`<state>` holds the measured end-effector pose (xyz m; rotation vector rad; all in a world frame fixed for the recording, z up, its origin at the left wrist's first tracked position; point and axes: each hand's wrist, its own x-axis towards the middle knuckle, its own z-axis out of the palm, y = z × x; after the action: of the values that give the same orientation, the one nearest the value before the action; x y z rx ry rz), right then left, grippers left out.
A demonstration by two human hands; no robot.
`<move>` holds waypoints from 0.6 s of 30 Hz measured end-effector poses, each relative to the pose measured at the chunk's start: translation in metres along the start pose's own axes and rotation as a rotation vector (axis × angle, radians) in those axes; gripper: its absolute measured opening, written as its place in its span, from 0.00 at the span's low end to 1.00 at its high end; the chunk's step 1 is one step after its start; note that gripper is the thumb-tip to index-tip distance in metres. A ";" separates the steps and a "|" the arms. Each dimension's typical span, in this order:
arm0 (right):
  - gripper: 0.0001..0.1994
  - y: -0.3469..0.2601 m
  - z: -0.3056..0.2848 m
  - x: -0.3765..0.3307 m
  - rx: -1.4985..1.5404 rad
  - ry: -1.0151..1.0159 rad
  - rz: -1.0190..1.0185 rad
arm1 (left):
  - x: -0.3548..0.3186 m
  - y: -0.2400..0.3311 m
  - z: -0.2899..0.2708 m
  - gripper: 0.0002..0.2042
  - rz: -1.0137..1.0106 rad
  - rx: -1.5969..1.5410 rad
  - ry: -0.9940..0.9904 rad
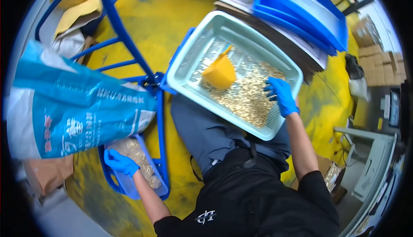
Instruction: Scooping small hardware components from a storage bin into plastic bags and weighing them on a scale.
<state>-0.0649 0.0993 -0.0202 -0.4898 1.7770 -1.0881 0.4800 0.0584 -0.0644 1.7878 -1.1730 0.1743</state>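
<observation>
A pale green plastic basket rests tilted on my lap, holding a heap of small gold-coloured metal pieces. A yellow scoop with an upright handle sits among the pieces at the left. My right hand, in a blue glove, is at the basket's right end, fingers apart over the heap. On the left, my gloved left hand is over a blue bin of similar small pieces. Its fingers look loosely spread, with nothing visible in them. A large teal and white sack lies just above that hand.
A blue tubular frame of a trolley stands at the left. Beyond the basket, blue trays rest on stacked cardboard. Brown boxes are piled far right. A grey metal frame and an open box stand at lower right.
</observation>
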 end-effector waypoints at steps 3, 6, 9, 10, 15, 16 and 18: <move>0.20 -0.006 0.006 0.007 -0.003 -0.022 -0.004 | -0.051 0.080 0.042 0.14 0.000 -0.248 -0.235; 0.21 -0.011 0.004 0.007 0.000 -0.048 -0.006 | -0.080 0.188 0.077 0.17 0.330 -0.525 -0.594; 0.20 -0.014 -0.016 -0.001 0.010 -0.036 -0.004 | -0.086 0.274 0.110 0.32 0.636 -0.401 -0.756; 0.20 -0.015 -0.021 -0.003 0.030 -0.039 -0.001 | -0.091 0.279 0.130 0.32 0.642 -0.404 -0.754; 0.27 -0.001 -0.059 -0.018 0.168 -0.054 0.087 | -0.110 0.286 0.178 0.19 0.812 -0.056 -1.208; 0.27 -0.001 -0.061 -0.021 0.186 -0.037 0.090 | -0.116 0.292 0.178 0.19 0.834 -0.060 -1.219; 0.30 -0.001 -0.052 -0.024 0.184 -0.098 0.118 | -0.135 0.308 0.169 0.12 0.966 -0.412 -1.024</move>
<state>-0.0997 0.1396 0.0007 -0.3172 1.5830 -1.1130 0.1108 -0.0116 -0.0361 0.7557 -2.5124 -0.4621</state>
